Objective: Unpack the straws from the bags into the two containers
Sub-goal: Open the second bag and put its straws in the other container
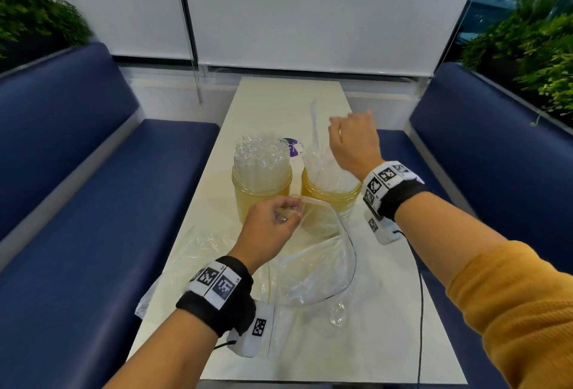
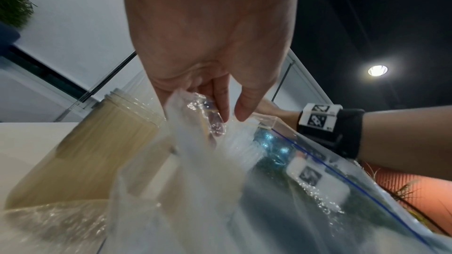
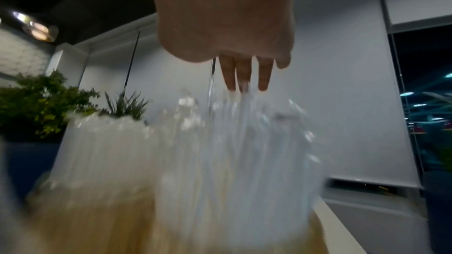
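Two yellowish clear containers stand mid-table, both packed with wrapped straws: the left container (image 1: 262, 185) (image 2: 97, 142) and the right container (image 1: 330, 195). My left hand (image 1: 274, 221) (image 2: 226, 117) pinches the upper rim of a clear zip bag (image 1: 313, 267) (image 2: 318, 190) just in front of them. My right hand (image 1: 352, 140) (image 3: 244, 84) hovers over the right container, fingers pointing down at the straw tops (image 3: 232, 142). One straw (image 1: 314, 122) sticks up higher than the others, just left of that hand and apart from it.
A second crumpled clear bag (image 1: 173, 267) lies on the white table (image 1: 279, 100) at the left. A purple-and-white object (image 1: 293, 145) shows behind the containers. Blue benches (image 1: 93, 187) flank the table. A black cable (image 1: 420, 311) runs along the table's right side.
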Motion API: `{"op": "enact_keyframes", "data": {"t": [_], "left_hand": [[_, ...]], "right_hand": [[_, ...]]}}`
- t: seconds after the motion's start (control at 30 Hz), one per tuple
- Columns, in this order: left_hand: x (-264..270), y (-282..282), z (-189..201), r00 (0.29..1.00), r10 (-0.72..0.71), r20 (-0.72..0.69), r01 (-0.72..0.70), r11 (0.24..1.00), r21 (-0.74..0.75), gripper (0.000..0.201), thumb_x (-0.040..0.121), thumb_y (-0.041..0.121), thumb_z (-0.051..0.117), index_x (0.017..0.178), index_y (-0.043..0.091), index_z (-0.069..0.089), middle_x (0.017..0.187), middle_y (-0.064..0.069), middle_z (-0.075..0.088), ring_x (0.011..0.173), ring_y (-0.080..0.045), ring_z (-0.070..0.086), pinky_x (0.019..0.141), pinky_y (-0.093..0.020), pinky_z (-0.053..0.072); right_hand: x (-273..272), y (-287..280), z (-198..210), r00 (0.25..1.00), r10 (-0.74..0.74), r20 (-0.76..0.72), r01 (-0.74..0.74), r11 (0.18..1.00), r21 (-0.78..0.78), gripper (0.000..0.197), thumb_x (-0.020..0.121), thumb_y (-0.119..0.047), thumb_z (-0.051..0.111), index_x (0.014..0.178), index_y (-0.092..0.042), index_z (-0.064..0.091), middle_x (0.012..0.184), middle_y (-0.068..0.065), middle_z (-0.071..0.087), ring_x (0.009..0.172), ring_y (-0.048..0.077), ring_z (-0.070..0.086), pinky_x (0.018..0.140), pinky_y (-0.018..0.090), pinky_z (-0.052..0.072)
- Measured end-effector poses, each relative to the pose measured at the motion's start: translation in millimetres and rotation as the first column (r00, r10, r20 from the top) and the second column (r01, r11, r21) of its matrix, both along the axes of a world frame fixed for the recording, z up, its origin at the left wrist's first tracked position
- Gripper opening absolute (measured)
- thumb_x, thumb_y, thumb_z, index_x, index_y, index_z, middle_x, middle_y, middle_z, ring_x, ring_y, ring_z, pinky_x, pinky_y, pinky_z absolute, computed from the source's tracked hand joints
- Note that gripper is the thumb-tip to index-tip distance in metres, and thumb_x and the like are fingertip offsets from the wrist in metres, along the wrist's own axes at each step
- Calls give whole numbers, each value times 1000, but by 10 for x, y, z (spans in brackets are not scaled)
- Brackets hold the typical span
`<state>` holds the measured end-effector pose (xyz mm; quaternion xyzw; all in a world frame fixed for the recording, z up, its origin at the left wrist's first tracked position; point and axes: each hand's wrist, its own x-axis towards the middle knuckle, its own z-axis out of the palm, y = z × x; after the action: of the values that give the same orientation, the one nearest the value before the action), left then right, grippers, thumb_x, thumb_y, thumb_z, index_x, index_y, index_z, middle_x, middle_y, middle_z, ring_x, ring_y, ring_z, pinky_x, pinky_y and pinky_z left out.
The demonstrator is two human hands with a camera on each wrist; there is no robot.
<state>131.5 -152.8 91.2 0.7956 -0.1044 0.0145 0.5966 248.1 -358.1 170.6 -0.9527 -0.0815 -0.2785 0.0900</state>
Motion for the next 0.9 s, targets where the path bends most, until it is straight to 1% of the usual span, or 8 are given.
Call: {"op": "enact_keyframes", "data": {"t": [0.03,0.1,0.2,0.3,0.43,0.63,0.8,0.9], "left_hand": [[0,9,5,1000,3,3,-4,1000,9,20,92,20,70,111,21,75,113,13,73,104,-6,69,88,-30,57],[-6,26,26,1000,5,12,-5,1000,26,20,92,21,70,111,21,75,112,15,73,102,-4,69,90,-28,57],[-23,39,70,1000,0,22,-1,999,45,20,93,24,70,112,21,75,110,17,72,98,4,67,88,-15,51],[2,52,95,1000,3,15,-4,997,75,22,94,23,69,115,19,74,112,16,71,100,13,61,82,0,42],[62,48,116,1000,16,0,-16,996,86,22,94,24,69,115,21,74,112,15,70,94,9,60,84,-12,48],[114,-12,124,1000,23,-11,-22,996,88,23,93,22,66,115,18,74,110,13,73,88,-22,71,77,-40,61],[116,-7,120,1000,5,-12,-4,997,75,24,93,19,66,115,18,74,113,9,74,89,-20,72,72,-31,57],[106,6,123,1000,-4,-3,4,996,90,26,93,15,65,118,15,73,115,7,73,99,-15,69,81,-29,57]], "right_hand": [[49,45,117,994,35,105,-48,991,123,44,100,-26,31,85,-7,68,83,11,66,86,26,60,95,45,48],[184,153,342,984,111,139,-137,971,198,38,103,-27,35,110,-8,68,113,9,66,109,23,57,95,35,46],[452,307,517,965,218,-146,-221,975,-4,42,107,-28,33,137,-7,54,144,9,52,136,25,45,108,38,39],[581,380,441,926,55,-375,-141,968,-208,36,106,-25,35,94,-5,62,108,17,67,95,32,63,82,38,52],[413,340,230,929,10,-369,-80,981,-174,45,105,-26,38,65,-9,49,80,11,60,71,28,58,67,33,46],[35,257,-160,882,87,-464,-252,917,-308,47,107,-30,25,107,-3,63,108,13,63,107,31,59,95,42,46],[-4,79,56,996,-81,41,87,985,-150,38,102,-25,30,109,-4,60,114,12,60,118,32,51,111,47,35],[5,-32,-105,970,-70,-231,40,990,-135,40,106,-24,26,120,1,53,125,17,53,118,32,49,107,45,37]]}}
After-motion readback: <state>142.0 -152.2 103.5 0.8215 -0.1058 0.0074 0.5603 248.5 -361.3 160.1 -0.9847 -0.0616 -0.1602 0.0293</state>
